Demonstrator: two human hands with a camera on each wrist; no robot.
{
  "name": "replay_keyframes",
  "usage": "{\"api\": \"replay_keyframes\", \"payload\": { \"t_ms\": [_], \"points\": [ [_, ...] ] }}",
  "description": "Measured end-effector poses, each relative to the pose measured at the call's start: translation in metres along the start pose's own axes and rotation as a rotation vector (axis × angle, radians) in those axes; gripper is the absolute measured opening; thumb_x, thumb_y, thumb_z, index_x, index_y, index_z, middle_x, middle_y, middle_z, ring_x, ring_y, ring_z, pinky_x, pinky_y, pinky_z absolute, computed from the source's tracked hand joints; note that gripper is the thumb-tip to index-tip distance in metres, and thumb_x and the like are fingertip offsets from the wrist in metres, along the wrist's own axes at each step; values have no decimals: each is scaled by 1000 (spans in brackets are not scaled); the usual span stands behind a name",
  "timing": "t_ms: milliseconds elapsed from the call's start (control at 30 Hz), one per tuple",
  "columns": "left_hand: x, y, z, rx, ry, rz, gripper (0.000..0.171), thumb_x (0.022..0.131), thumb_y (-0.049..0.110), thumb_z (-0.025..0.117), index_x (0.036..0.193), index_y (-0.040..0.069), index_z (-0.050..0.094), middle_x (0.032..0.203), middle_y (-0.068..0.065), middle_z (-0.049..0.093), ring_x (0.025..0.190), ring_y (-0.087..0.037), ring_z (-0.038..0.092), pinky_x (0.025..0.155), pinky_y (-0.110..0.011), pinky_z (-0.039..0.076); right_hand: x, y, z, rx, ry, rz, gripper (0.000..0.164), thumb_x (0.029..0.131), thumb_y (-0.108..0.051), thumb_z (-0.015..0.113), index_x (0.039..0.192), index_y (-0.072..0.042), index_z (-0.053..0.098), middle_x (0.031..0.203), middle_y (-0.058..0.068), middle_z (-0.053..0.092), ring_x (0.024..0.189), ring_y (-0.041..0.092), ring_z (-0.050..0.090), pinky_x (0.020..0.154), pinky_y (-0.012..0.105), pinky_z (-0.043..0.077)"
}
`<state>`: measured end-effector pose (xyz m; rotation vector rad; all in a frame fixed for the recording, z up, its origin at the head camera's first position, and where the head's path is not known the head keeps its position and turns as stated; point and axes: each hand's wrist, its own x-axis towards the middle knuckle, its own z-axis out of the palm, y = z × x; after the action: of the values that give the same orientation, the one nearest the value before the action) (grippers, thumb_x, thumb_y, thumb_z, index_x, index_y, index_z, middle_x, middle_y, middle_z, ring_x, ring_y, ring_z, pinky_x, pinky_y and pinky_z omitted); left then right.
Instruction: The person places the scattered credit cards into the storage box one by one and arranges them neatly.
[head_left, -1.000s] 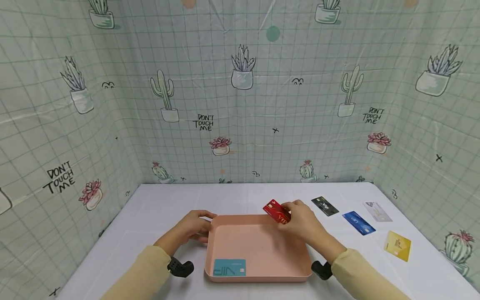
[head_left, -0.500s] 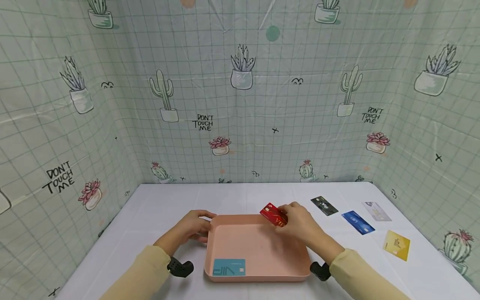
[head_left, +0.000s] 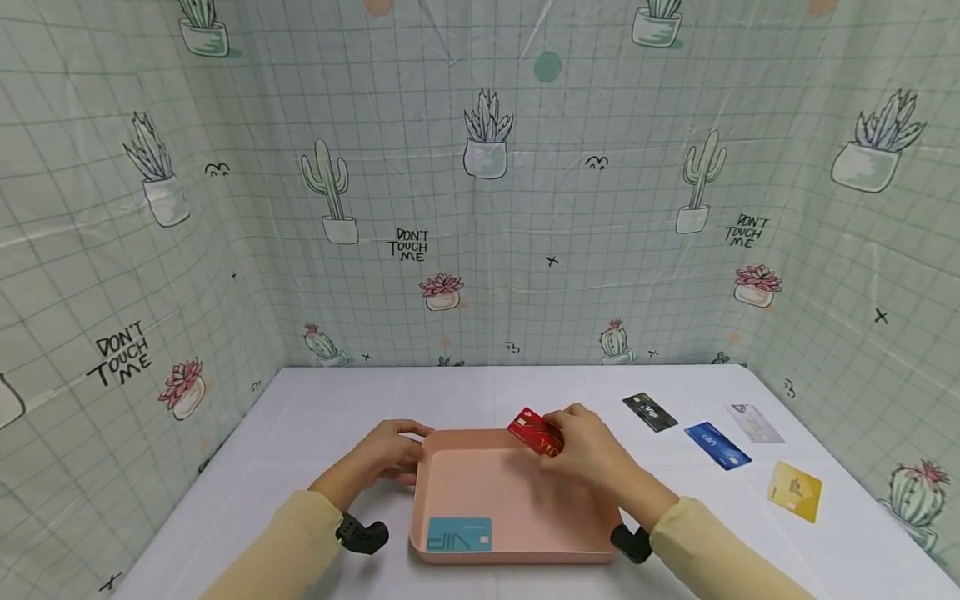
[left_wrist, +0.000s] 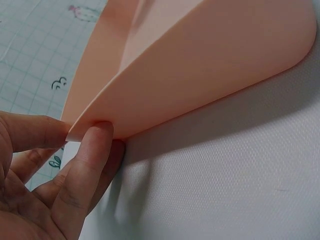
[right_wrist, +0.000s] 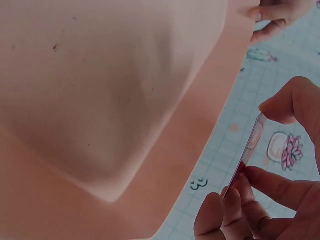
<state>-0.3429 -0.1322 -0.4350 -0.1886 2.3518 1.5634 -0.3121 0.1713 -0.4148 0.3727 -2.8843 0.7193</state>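
My right hand point(head_left: 588, 446) pinches a red card point(head_left: 534, 430), tilted over the far rim of the pink tray point(head_left: 517, 556). Its right end is hidden behind my fingers. In the right wrist view the card point(right_wrist: 248, 146) appears nearly edge-on, between thumb and fingertips. My left hand point(head_left: 386, 454) holds the tray's far left corner, thumb and fingers on the outer sides of its wall, as the left wrist view shows. Flat inside the tray, at the near left, lies a teal card point(head_left: 459, 535) with VIP lettering, which looks upside down from here.
To the right of the tray, several cards lie on the white table point(head_left: 315, 400): a black card point(head_left: 650, 412), a blue card point(head_left: 717, 446), a silver card point(head_left: 754, 423) and a yellow card point(head_left: 795, 492). A patterned cloth point(head_left: 487, 208) hangs behind and at both sides.
My right hand has moved left with the red card, along the tray's far rim. My left hand, the tray and the other cards have stayed where they were.
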Motion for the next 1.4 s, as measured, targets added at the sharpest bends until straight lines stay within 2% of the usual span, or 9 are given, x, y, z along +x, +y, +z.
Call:
{"api": "replay_keyframes", "payload": {
  "t_ms": [733, 1000, 1233, 1400],
  "points": [
    [-1, 1, 1, 20, -9, -7, 44, 90, 0, 67, 134, 5, 65, 107, -15, 73, 79, -18, 73, 62, -32, 64, 1, -12, 12, -31, -72, -55, 59, 71, -20, 90, 122, -1, 71, 106, 10, 65, 93, 22, 59, 85, 40, 59],
    [-2, 2, 1, 18, -11, 4, 44, 89, 0, 67, 133, 4, 66, 104, -14, 73, 78, -18, 73, 61, -32, 64, 6, -14, 12, -72, -89, -100, 55, 72, -22, 88, 122, -5, 72, 105, 6, 64, 94, 19, 59, 76, 40, 59],
    [-1, 2, 0, 21, -24, 18, 44, 89, 0, 67, 133, 4, 66, 108, -15, 73, 78, -17, 72, 61, -32, 63, 8, -18, 14, -115, -127, -100, 54, 72, -26, 88, 122, -12, 74, 105, 2, 64, 93, 15, 57, 71, 38, 54],
    [-2, 3, -1, 29, -22, 10, 44, 89, 0, 66, 133, 4, 66, 110, -16, 72, 78, -18, 72, 60, -32, 63, 10, -18, 18, -65, -155, -138, 51, 74, -22, 87, 122, -7, 74, 106, 4, 64, 95, 19, 58, 76, 37, 55]
  ]
}}
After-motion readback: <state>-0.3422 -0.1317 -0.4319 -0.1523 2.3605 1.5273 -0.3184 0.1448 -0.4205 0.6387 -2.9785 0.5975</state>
